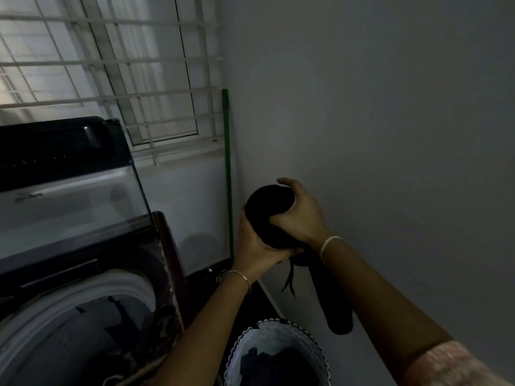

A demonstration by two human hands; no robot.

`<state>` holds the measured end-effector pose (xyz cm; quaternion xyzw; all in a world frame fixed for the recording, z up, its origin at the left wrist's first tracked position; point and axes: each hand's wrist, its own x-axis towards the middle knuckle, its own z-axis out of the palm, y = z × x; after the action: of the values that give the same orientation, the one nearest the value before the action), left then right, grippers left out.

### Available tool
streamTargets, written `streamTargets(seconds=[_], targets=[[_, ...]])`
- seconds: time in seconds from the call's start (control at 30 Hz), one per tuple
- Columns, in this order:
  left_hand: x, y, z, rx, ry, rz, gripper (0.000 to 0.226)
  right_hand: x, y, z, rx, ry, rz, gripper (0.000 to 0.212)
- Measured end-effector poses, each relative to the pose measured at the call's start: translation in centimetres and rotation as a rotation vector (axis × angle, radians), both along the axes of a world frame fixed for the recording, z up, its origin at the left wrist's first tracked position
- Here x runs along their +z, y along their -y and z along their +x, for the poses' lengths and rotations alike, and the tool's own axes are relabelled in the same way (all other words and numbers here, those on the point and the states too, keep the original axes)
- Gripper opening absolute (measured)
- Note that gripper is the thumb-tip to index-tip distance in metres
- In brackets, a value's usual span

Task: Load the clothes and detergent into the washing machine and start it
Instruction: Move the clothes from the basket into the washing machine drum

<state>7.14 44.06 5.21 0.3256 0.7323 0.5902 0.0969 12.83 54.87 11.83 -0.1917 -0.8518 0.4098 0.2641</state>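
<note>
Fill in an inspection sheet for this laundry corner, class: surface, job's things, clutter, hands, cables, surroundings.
Surface: nothing seen.
Job's things: washing machine, lid up, dark clothes inside; black garment held beside it; laundry basket below, holding more. No detergent seen.
Clutter: green pole leaning in the corner.
Hands: left hand and right hand both grip the garment.
Cables: nothing seen; a drawstring dangles from the garment.
Surroundings: barred window, plain wall.

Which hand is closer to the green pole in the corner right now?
Left. The left hand grips the black garment just right of the green pole; the right hand grips it farther right, on the garment's far side.
</note>
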Motion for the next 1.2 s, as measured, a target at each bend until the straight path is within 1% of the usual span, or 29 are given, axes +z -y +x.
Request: streamTargets(seconds=[0.07, 0.1, 0.2, 0.3, 0.37, 0.43, 0.5, 0.57, 0.6, 0.67, 0.73, 0.8, 0.9, 0.93, 0.97, 1.03, 1.07, 1.13, 1.2], targets=[[-0.2, -0.1, 0.3, 0.025, 0.112, 0.060, 0.132, 0.1, 0.5, -0.5, 0.035, -0.016, -0.009, 0.080], [-0.5, -0.1, 0.3, 0.043, 0.160, 0.070, 0.127, 0.1, 0.7, -0.7, 0.059, -0.010, -0.021, 0.080], [-0.8, -0.1, 0.0, 0.135, 0.271, 0.151, 0.098, -0.1, 0.9, -1.3, 0.134, 0.026, -0.061, 0.075], [-0.5, -0.2, 0.1, 0.206, 0.394, 0.253, 0.071, -0.1, 1.4, -2.0, 0.173, 0.033, -0.056, 0.075], [-0.5, -0.2, -0.2, 0.241, 0.473, 0.328, 0.058, 0.1, 1.8, -2.3, 0.199, 0.017, -0.037, 0.072], [-0.6, -0.2, -0.6, 0.240, 0.559, 0.393, 0.059, 0.2, 2.4, -2.7, 0.206, 0.026, 0.015, 0.063], [-0.6, -0.1, -0.9, 0.206, 0.628, 0.423, 0.060, -0.1, 3.3, -2.9, 0.137, 0.043, 0.113, 0.058], [-0.8, 0.0, -1.0, 0.195, 0.709, 0.484, 0.056, -1.3, 4.2, -2.6, 0.071, 0.042, 0.198, 0.057], [-0.8, 0.1, -1.1, 0.204, 0.749, 0.522, 0.051, -2.2, 4.6, -2.3, 0.047, 0.040, 0.210, 0.058], [-0.9, 0.4, -1.7, 0.235, 0.843, 0.575, 0.045, -4.1, 5.0, -1.6, -0.026, 0.030, 0.160, 0.063], [-0.8, 0.8, -2.2, 0.256, 0.946, 0.585, 0.047, -5.7, 4.6, -1.3, -0.146, 0.011, 0.023, 0.068], [-0.5, 1.3, -2.5, 0.248, 1.016, 0.607, 0.046, -7.3, 3.6, -1.3, -0.230, -0.035, -0.239, 0.078], [0.1, 1.9, -2.1, 0.208, 1.122, 0.691, 0.037, -9.2, 2.4, -0.3, -0.152, -0.086, -0.792, 0.098], [0.4, 2.0, -1.9, 0.193, 1.159, 0.723, 0.034, -9.1, 2.5, 0.3, -0.104, -0.105, -0.955, 0.096], [0.7, 2.1, -1.7, 0.177, 1.192, 0.753, 0.034, -8.7, 2.6, 0.8, -0.071, -0.136, -1.083, 0.088], [1.2, 2.0, -1.4, 0.147, 1.239, 0.787, 0.035, -8.5, 2.5, 1.2, -0.037, -0.225, -1.302, 0.078], [1.5, 1.9, -1.2, 0.130, 1.249, 0.778, 0.033, -8.3, 2.4, 1.4, -0.043, -0.273, -1.393, 0.078], [1.9, 1.7, -0.9, 0.098, 1.254, 0.709, 0.031, -7.8, 2.5, 1.4, -0.026, -0.356, -1.527, 0.083], [1.9, 1.4, -0.6, 0.082, 1.254, 0.607, 0.034, -7.2, 2.6, 1.3, -0.033, -0.417, -1.600, 0.082]])
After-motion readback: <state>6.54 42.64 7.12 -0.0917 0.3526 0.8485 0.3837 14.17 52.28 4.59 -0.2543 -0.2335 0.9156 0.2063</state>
